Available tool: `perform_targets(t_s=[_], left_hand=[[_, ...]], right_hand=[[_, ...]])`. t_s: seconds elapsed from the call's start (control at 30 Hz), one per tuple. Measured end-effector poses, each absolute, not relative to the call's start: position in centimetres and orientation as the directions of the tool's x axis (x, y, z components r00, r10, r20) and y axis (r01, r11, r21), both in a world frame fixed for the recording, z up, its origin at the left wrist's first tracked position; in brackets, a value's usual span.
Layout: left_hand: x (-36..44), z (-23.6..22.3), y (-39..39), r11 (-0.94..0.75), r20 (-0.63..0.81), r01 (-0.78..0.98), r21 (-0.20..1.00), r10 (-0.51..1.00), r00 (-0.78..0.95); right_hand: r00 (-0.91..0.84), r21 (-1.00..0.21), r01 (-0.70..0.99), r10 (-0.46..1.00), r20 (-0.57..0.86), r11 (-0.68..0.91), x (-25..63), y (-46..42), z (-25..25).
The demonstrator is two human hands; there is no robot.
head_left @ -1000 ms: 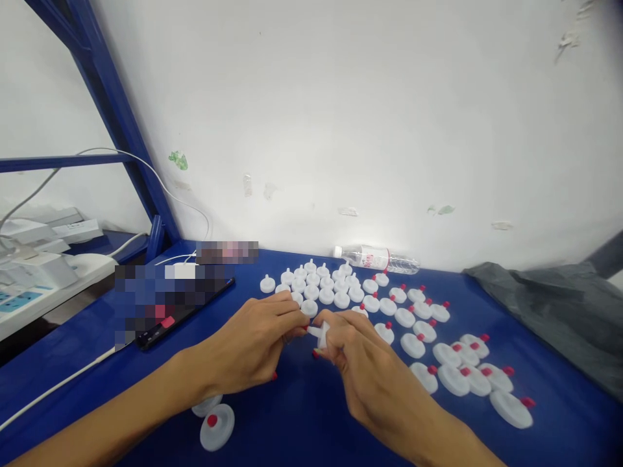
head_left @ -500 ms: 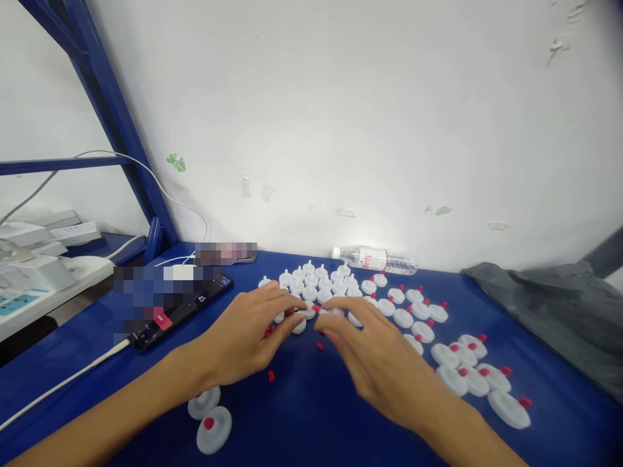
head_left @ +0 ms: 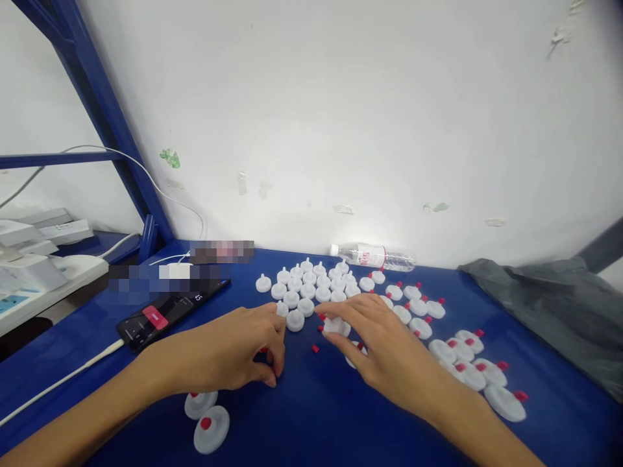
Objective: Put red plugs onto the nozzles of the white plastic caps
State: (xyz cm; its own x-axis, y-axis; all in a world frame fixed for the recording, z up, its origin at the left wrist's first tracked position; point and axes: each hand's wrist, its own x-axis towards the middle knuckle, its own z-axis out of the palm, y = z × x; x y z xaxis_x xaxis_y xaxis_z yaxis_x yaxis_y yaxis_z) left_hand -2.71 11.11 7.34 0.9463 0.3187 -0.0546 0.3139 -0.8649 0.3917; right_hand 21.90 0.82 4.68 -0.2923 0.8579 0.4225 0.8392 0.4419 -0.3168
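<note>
My left hand (head_left: 233,353) rests on the blue table (head_left: 302,415) with its fingers curled down and thumb and forefinger pinched together at the tabletop. A bit of red shows under its fingers; what the pinch holds is hidden. My right hand (head_left: 384,350) lies with fingers stretched out, the fingertips on a white plastic disc (head_left: 335,326). A loose small red cap (head_left: 315,349) lies between the hands. Behind them sits a cluster of plain white discs (head_left: 311,285). To the right lie several white discs with red caps (head_left: 462,363).
Two red-capped discs (head_left: 209,421) lie by my left forearm. A phone (head_left: 160,318) on a white cable (head_left: 63,383) sits at the left, a water bottle (head_left: 374,256) against the wall, a grey plastic bag (head_left: 549,305) at the right. Blue frame bars (head_left: 111,123) rise at the left.
A second ago both hands held a white disc up between them. It has been set down; the left hand has drawn back and curled onto the table, the right hand has spread over a disc.
</note>
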Motion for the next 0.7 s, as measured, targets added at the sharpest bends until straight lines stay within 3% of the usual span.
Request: perform_targets(t_s=[0.3,0.43,0.57,0.7], left_hand=[[-2.2,7.1,11.5,-0.841,0.089,0.326,0.431,0.400,0.912],[-1.7,6.7,12.1,-0.856,0.251,0.339,0.391,0.454,0.855],[-1.6,5.9,12.7,-0.889,0.382,0.323,0.324,0.435,0.816],[-1.5,5.3,12.9,-0.916,0.447,0.319,0.244,0.398,0.801]], right_hand=[[-0.388,-0.327,0.821,0.878,0.280,0.467,21.6,0.6,5.2],[-0.325,-0.300,0.848,0.875,0.358,0.437,21.8,1.0,5.3],[-0.157,-0.203,0.941,0.880,0.448,0.272,22.8,1.8,4.7],[-0.189,-0.093,0.966,0.908,0.375,0.239,23.7,2.3,3.8]])
